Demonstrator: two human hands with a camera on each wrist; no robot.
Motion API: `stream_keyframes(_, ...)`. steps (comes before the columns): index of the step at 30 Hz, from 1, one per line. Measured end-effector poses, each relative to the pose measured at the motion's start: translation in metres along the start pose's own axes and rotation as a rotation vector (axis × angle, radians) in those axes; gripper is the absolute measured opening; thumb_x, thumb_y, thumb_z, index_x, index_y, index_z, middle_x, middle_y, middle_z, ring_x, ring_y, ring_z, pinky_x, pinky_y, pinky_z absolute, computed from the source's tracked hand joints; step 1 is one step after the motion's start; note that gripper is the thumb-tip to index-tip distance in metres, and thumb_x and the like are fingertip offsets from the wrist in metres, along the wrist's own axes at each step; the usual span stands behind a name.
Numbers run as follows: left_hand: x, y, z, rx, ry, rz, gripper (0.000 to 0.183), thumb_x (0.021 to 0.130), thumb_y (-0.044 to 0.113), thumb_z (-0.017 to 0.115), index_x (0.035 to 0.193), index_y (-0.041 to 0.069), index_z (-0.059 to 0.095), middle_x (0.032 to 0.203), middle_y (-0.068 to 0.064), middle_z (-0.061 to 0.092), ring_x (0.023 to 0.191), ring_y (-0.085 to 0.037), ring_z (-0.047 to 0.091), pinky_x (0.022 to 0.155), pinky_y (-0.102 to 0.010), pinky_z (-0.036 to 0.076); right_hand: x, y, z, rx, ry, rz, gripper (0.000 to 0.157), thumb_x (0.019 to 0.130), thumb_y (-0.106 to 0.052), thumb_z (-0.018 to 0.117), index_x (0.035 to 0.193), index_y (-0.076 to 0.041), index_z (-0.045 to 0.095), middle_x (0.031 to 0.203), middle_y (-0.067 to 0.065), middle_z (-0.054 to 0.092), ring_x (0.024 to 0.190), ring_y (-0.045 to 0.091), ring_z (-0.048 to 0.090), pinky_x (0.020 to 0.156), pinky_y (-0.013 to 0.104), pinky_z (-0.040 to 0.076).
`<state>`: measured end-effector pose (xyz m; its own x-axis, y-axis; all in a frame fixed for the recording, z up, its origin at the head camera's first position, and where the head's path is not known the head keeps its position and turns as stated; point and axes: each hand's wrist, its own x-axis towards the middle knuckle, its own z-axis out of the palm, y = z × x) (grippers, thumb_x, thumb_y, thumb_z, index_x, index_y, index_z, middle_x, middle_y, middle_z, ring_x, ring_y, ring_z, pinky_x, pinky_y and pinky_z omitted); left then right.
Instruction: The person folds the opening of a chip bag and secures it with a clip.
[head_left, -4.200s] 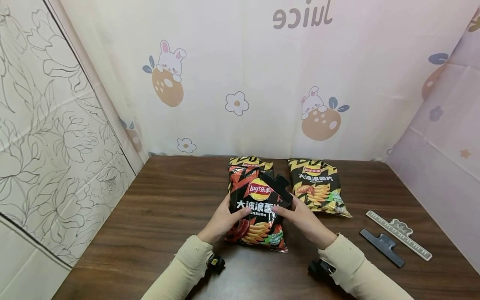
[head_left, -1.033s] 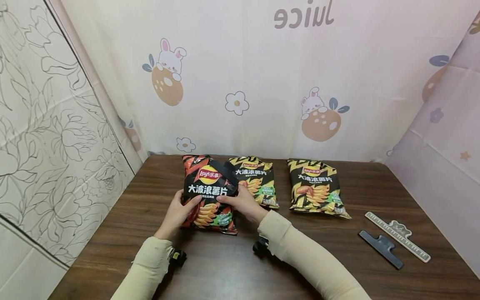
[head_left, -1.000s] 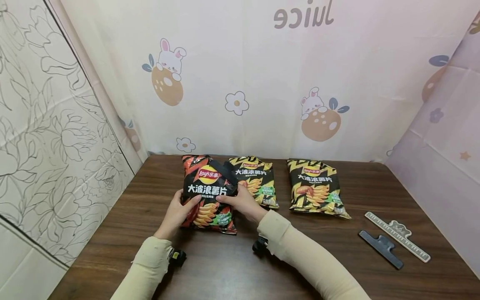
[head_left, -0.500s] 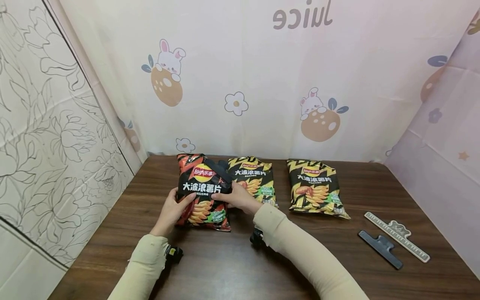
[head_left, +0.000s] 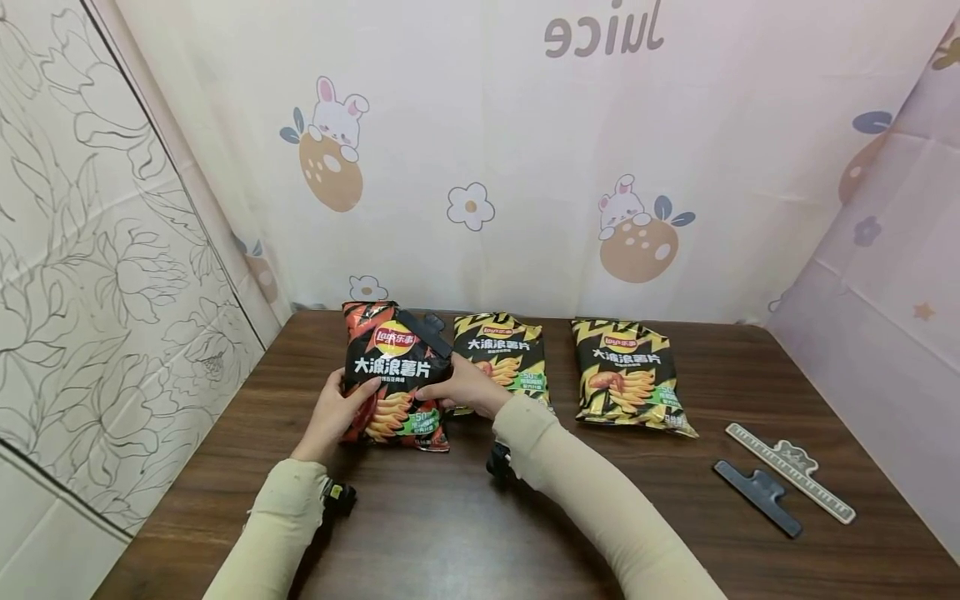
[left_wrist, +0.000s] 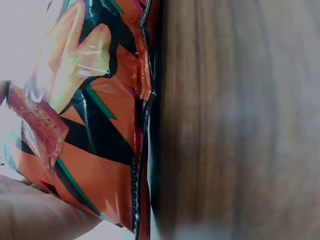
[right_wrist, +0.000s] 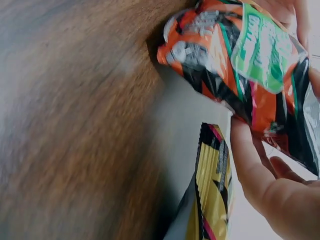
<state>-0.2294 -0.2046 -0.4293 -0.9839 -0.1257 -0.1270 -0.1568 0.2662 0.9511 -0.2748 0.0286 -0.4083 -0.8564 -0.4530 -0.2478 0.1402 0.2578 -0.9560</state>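
Observation:
A red and black bag of potato chips (head_left: 390, 367) is held between both hands at the left part of the table. My left hand (head_left: 327, 415) grips its left side, thumb on the front. On the opposite side my right hand (head_left: 472, 388) holds the edge, its thumb also on the front and its fingers behind. A black bag clip (head_left: 424, 332) sits slantwise across the bag's upper right corner. In the left wrist view the bag's bottom seam (left_wrist: 142, 125) is close over the wood. The right wrist view shows the bag's lower part (right_wrist: 240, 60) with fingers at its side.
A yellow and black chip bag (head_left: 501, 354) lies just right of the held bag, partly behind the right hand. Another such bag (head_left: 632, 375) lies farther right. A dark grey clip (head_left: 757, 497) and a pale ruler-like clip (head_left: 793, 471) lie on the brown table (head_left: 420, 533) at right.
Both hands have carried the red chip bag with its clip from in front of the middle yellow bag to the left, then slightly farther left and back. The middle yellow bag is now uncovered.

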Motion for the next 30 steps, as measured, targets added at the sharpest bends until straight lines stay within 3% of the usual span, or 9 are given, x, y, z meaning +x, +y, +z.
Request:
stream_keyframes(6, 0.007, 0.001, -0.003, -0.022, 0.002, -0.011, 0.084, 0.091, 0.047, 0.066, 0.150, 0.004, 0.025, 0.143, -0.019, 0.040, 0.124, -0.029, 0.044, 0.108, -0.043, 0.036, 0.005, 0.001, 0.006, -0.064, 0.107, 0.016, 0.088, 0.082, -0.030, 0.080, 0.151, -0.009, 0.030, 0.142, 0.018, 0.047, 0.114, 0.027, 0.059, 0.088, 0.040, 0.055)
stream_keyframes(14, 0.015, 0.001, -0.006, -0.004, 0.012, -0.003, 0.083, 0.092, 0.046, 0.065, 0.150, 0.003, 0.025, 0.144, -0.021, 0.039, 0.126, -0.029, 0.043, 0.108, -0.043, 0.035, 0.007, 0.000, 0.014, -0.061, 0.152, -0.026, 0.077, 0.084, -0.032, 0.078, 0.144, -0.008, 0.037, 0.137, 0.015, 0.054, 0.121, 0.028, 0.056, 0.096, 0.044, 0.049)
stream_keyframes(23, 0.027, -0.002, -0.009, 0.027, 0.025, -0.002, 0.092, 0.090, 0.049, 0.067, 0.154, 0.004, 0.019, 0.150, -0.021, 0.035, 0.132, -0.031, 0.039, 0.113, -0.046, 0.032, 0.010, -0.001, 0.019, -0.099, 0.222, -0.012, 0.089, 0.086, -0.035, 0.075, 0.153, -0.004, 0.025, 0.149, 0.021, 0.042, 0.136, 0.034, 0.044, 0.104, 0.050, 0.044)
stream_keyframes(26, 0.031, -0.002, -0.009, 0.026, 0.035, 0.004, 0.091, 0.089, 0.047, 0.068, 0.154, 0.004, 0.019, 0.150, -0.021, 0.035, 0.132, -0.032, 0.040, 0.112, -0.045, 0.033, 0.011, -0.001, 0.020, -0.092, 0.232, -0.011, 0.085, 0.086, -0.034, 0.075, 0.151, -0.004, 0.028, 0.144, 0.020, 0.046, 0.132, 0.034, 0.047, 0.101, 0.049, 0.046)
stream_keyframes(30, 0.036, -0.002, -0.008, 0.021, 0.050, 0.009, 0.090, 0.090, 0.044, 0.069, 0.153, 0.003, 0.020, 0.148, -0.022, 0.037, 0.130, -0.032, 0.042, 0.112, -0.045, 0.034, 0.014, -0.002, 0.020, -0.051, 0.244, -0.025, 0.073, 0.087, -0.028, 0.075, 0.144, -0.004, 0.038, 0.127, 0.016, 0.057, 0.115, 0.029, 0.058, 0.090, 0.044, 0.051)
